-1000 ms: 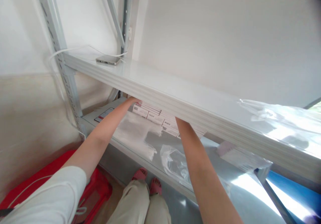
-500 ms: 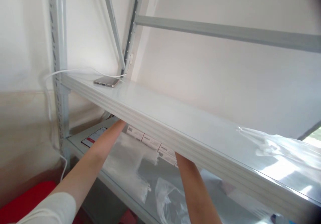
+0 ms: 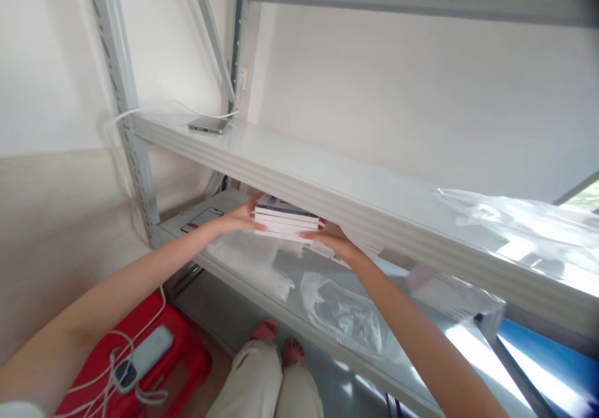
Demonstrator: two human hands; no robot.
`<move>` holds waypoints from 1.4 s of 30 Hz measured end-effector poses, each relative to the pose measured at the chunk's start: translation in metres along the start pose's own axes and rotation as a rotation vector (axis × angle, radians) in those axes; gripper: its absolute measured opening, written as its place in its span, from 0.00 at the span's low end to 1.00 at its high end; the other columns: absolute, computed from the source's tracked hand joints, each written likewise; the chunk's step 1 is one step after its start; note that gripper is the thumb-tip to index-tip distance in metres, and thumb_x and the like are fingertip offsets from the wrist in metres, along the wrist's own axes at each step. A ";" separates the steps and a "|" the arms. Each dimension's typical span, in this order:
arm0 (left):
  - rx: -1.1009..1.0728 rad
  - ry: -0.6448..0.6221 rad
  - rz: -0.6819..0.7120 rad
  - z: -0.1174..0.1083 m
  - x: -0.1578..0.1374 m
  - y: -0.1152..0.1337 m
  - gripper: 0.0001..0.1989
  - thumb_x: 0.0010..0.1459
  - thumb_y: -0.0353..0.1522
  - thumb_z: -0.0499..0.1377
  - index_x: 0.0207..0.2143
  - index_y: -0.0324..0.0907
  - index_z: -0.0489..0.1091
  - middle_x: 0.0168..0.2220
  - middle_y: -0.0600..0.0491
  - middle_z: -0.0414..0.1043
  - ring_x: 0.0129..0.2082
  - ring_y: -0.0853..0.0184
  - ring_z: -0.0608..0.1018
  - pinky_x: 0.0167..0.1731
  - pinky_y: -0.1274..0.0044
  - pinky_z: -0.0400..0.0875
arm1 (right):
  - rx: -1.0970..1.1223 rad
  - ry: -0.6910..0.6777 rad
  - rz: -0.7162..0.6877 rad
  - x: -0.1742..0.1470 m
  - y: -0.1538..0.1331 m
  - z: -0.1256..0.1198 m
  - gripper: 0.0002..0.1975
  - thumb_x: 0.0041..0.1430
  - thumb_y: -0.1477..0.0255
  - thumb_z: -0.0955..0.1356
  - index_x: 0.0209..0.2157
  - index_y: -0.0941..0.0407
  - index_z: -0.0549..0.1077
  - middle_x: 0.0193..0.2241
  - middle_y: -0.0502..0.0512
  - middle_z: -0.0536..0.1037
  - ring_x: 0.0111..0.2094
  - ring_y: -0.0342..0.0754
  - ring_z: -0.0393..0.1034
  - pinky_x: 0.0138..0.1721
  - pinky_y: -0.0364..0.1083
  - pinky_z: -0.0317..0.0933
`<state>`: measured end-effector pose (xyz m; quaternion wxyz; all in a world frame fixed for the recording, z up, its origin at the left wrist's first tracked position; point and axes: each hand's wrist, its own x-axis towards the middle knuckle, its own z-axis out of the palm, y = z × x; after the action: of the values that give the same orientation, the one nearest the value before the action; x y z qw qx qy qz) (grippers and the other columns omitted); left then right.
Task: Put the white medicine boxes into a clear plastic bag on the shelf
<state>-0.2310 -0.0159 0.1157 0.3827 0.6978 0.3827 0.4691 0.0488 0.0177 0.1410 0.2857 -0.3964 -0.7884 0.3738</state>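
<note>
Holding a small stack of flat white boxes (image 3: 286, 217) between my left hand (image 3: 238, 218) and right hand (image 3: 330, 238), each grip clamped on one end, just under the upper shelf (image 3: 327, 184). Below my grip lie plastic bags (image 3: 346, 312) on the lower shelf (image 3: 224, 268). I judge the next move needs a level pull clear.

Both arms stretch forward, left hand (image 3: 238, 218) and right hand (image 3: 330, 238) facing inward.

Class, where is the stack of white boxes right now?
The stack of white boxes sits mid-frame, held between left hand and right hand, just under the upper shelf.
</note>
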 end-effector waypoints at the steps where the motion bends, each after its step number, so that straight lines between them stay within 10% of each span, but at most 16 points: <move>1: -0.014 0.005 -0.008 0.011 -0.010 0.003 0.53 0.34 0.39 0.71 0.62 0.42 0.51 0.58 0.42 0.62 0.57 0.54 0.66 0.53 0.68 0.64 | 0.039 0.017 -0.002 -0.013 -0.002 0.002 0.38 0.39 0.60 0.74 0.54 0.52 0.65 0.50 0.56 0.73 0.52 0.57 0.67 0.55 0.55 0.59; 7: -0.094 -0.071 -0.006 0.074 -0.032 0.017 0.53 0.34 0.37 0.71 0.61 0.47 0.49 0.60 0.43 0.57 0.59 0.55 0.63 0.55 0.66 0.61 | 0.132 0.073 0.019 -0.103 -0.002 -0.011 0.60 0.38 0.62 0.75 0.65 0.48 0.37 0.61 0.60 0.59 0.58 0.54 0.59 0.56 0.53 0.58; 21: 0.043 -0.335 0.211 0.216 -0.001 0.041 0.51 0.33 0.36 0.72 0.59 0.39 0.50 0.56 0.39 0.59 0.53 0.56 0.68 0.51 0.67 0.65 | -0.276 0.143 0.065 -0.228 0.075 -0.085 0.59 0.37 0.59 0.76 0.65 0.55 0.41 0.62 0.65 0.55 0.60 0.59 0.54 0.60 0.56 0.47; 42: 0.493 -0.427 0.033 0.234 -0.003 -0.020 0.50 0.40 0.41 0.68 0.59 0.40 0.42 0.55 0.39 0.63 0.51 0.55 0.71 0.46 0.70 0.67 | -0.593 -0.081 0.104 -0.205 0.133 -0.082 0.56 0.43 0.55 0.73 0.66 0.52 0.39 0.61 0.63 0.56 0.59 0.62 0.55 0.59 0.59 0.46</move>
<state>-0.0134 -0.0509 0.0344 0.2663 0.8581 0.3847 0.2116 0.2718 -0.0701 0.0468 0.1062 -0.4872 -0.8525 0.1568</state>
